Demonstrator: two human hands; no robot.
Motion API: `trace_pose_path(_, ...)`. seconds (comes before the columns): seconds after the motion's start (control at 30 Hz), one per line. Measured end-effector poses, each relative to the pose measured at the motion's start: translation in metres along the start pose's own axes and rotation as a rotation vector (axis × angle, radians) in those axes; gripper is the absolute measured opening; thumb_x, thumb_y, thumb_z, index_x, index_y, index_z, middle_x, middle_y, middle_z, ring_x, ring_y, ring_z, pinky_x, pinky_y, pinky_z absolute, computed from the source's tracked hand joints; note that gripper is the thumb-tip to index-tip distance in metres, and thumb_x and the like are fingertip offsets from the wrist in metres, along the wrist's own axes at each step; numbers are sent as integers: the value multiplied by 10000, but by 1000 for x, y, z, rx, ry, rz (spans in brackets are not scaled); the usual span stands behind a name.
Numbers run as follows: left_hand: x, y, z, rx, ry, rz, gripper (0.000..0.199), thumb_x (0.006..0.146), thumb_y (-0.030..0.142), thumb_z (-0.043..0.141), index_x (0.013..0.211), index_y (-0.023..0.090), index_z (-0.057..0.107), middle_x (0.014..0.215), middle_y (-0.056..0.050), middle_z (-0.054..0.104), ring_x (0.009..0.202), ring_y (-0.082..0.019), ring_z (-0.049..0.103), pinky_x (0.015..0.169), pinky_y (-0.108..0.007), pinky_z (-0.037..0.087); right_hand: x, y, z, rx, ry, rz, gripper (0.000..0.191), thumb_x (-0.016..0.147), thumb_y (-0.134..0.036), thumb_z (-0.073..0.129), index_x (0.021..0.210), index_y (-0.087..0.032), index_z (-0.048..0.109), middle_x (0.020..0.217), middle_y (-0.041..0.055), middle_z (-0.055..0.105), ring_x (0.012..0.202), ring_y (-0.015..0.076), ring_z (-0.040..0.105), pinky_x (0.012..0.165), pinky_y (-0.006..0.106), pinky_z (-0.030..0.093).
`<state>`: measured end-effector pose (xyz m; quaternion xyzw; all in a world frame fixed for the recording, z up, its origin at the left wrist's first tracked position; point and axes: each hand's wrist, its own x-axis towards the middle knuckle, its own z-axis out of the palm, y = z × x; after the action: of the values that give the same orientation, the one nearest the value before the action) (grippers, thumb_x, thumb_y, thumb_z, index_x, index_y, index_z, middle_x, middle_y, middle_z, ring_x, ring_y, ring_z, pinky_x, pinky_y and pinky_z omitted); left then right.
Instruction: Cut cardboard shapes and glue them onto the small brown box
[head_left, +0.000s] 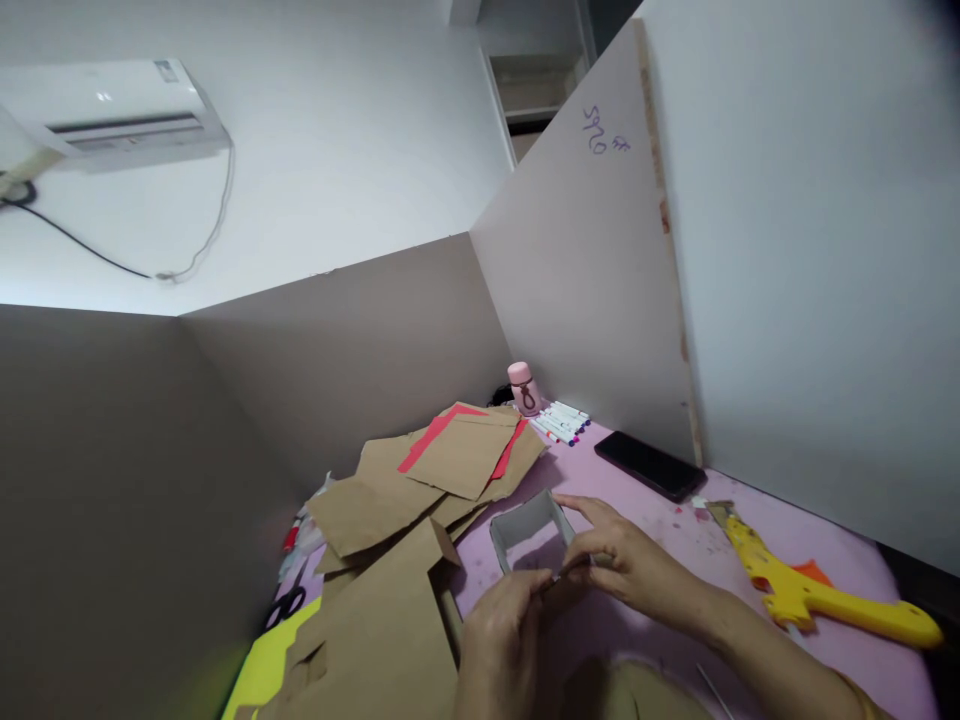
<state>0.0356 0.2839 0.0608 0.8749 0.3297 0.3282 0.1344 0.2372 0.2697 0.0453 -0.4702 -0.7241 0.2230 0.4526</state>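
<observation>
An open, four-sided cardboard frame (514, 523), grey on its inner faces, stands on the pink tabletop in front of me. My right hand (626, 560) grips its right side, one finger reaching to the far corner and the others pinched at the near edge. At that same near edge, the fingers of my left hand (502, 635) are closed on the cardboard, almost meeting my right fingertips. The fingers cover most of the near wall. Left of my hands lies a large folded sheet of brown cardboard (382, 630).
Brown cardboard pieces and red sheets (437, 438) are piled behind. A pink bottle (524, 388), white markers (561, 422) and a black phone (649, 465) line the back right. A yellow glue gun (825, 600) lies right; scissors (286, 606) and yellow sheet (271, 655) lie left. Partitions surround the table.
</observation>
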Motion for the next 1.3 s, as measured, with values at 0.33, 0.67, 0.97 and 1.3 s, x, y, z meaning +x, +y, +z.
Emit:
trace_pose_path(0.33, 12, 23, -8, -396, 144, -322, 259, 778, 193, 512, 995, 166, 651, 975, -88, 712, 917, -215, 640, 832, -341, 486, 1, -26, -6, 196, 131, 29, 125, 778, -211, 623, 725, -188, 734, 1084, 100, 686, 1042, 263, 607, 874, 371, 468)
trace_pose_path(0.67, 2, 43, -17, -367, 174, -239, 239, 790, 188, 527, 984, 189, 665, 943, -67, 713, 891, -199, 638, 808, -319, 489, -15, -47, -18, 157, 155, -86, 106, 793, -206, 636, 778, -235, 737, 891, 50, 733, 1003, 253, 603, 931, 402, 426)
trace_pose_path(0.97, -26, 77, -32, -250, 160, -200, 237, 814, 181, 508, 983, 214, 671, 928, -45, 721, 890, -179, 646, 780, -277, 484, -46, -67, -18, 86, 203, -217, 119, 832, -226, 608, 781, -246, 714, 807, 41, 725, 988, 248, 616, 870, 379, 469)
trace_pose_path(1.3, -28, 72, -24, -178, 201, -145, 260, 829, 132, 471, 971, 216, 671, 922, -46, 723, 865, -181, 648, 785, -299, 498, -46, -52, -7, 73, 223, -199, 129, 841, -243, 597, 799, -251, 719, 868, 61, 725, 966, 251, 621, 828, 381, 489)
